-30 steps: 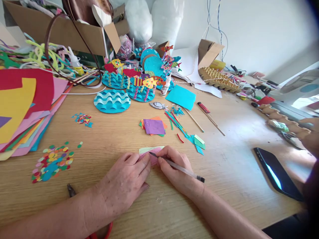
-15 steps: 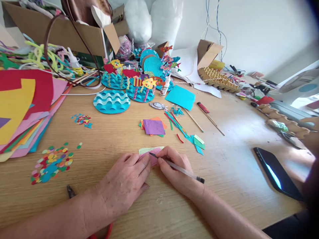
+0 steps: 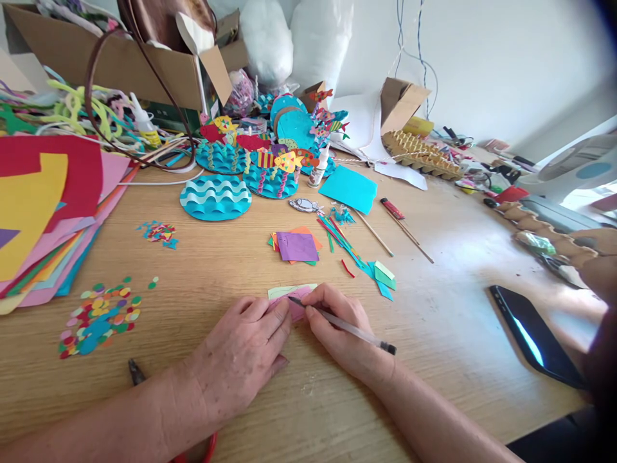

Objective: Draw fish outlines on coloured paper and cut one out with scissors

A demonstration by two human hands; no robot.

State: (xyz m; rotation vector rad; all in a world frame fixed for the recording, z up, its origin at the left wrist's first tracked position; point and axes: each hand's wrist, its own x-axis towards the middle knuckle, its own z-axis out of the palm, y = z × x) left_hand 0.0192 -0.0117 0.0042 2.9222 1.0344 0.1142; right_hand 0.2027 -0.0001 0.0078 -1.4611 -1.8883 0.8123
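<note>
A small pink paper rectangle [image 3: 297, 312] is pressed against the wood-grained table [image 3: 434, 321] by the left hand [image 3: 245, 350], whose fingers are laid over its left part with nothing clamped between them. A clear-barrelled pen with a black end [image 3: 354, 330] is gripped in the right hand [image 3: 344, 328], its tip held at the paper's face. Much of the paper is covered by both hands, so its drawn line can be made out only in part; beyond its far edge, a pale green paper strip [image 3: 278, 292] is partly exposed. Red-handled scissors [image 3: 136, 372] are mostly hidden by the left forearm [image 3: 139, 418] (only dark tips and a bit of handle are seen). At the far right, a blurred brownish shape [image 3: 600, 270] cannot be identified. Room for movement is given by the wood grain between the right forearm [image 3: 429, 411] and a black smartphone [image 3: 535, 337]; on the far side, a shorter stretch is bounded by stacked coloured paper rectangles, purple uppermost [image 3: 297, 247].
</note>
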